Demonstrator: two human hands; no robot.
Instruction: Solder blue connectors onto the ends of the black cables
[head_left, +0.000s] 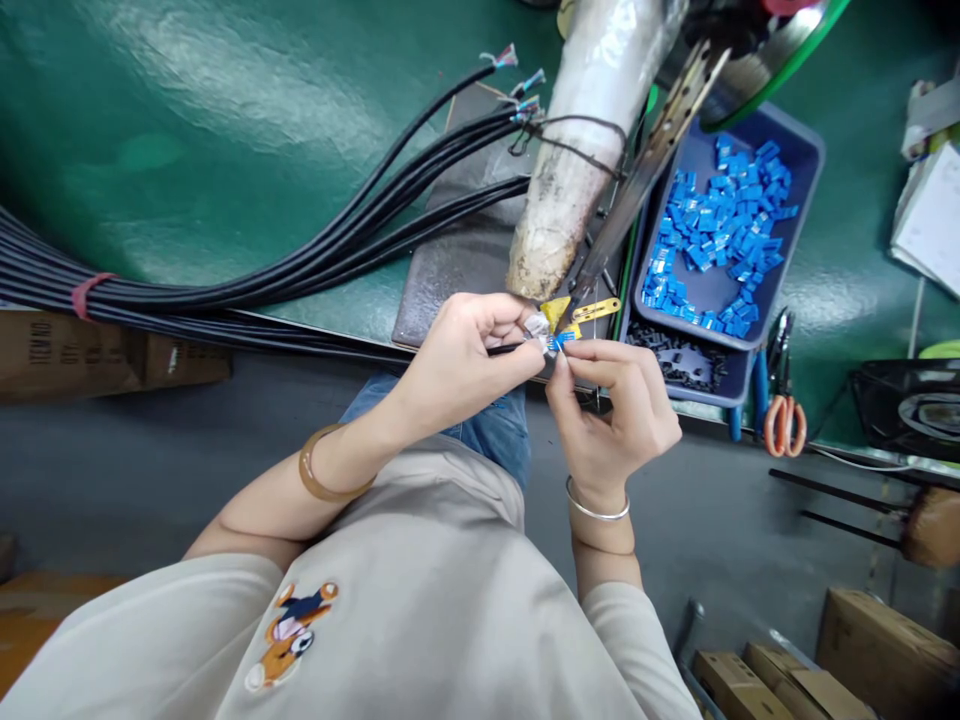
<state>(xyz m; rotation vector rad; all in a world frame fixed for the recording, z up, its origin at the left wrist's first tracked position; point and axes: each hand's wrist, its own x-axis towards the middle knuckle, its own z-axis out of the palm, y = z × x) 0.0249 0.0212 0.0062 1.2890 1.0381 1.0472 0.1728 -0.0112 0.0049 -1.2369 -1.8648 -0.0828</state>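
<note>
At the bench edge my left hand (480, 345) is closed round the end of a black cable (508, 349), with a bit of whitish material at its fingertips. Thin stripped wires show at the cable's tip, beside a small blue connector (568, 334). My right hand (619, 405) pinches a thin wire at the connector's near side. Above the connector comes down the metal shaft of a soldering iron (637, 195); its tip is partly hidden among yellow pieces (596, 310). Whether wire and connector touch is too small to tell.
A pale, scorched tube (577, 150) hangs over the dark mat (431, 290). A bundle of black cables (247, 290) lies along the left. On the right are a bin (806, 165) of blue connectors, another of small black parts (679, 360), and orange-handled scissors (785, 425).
</note>
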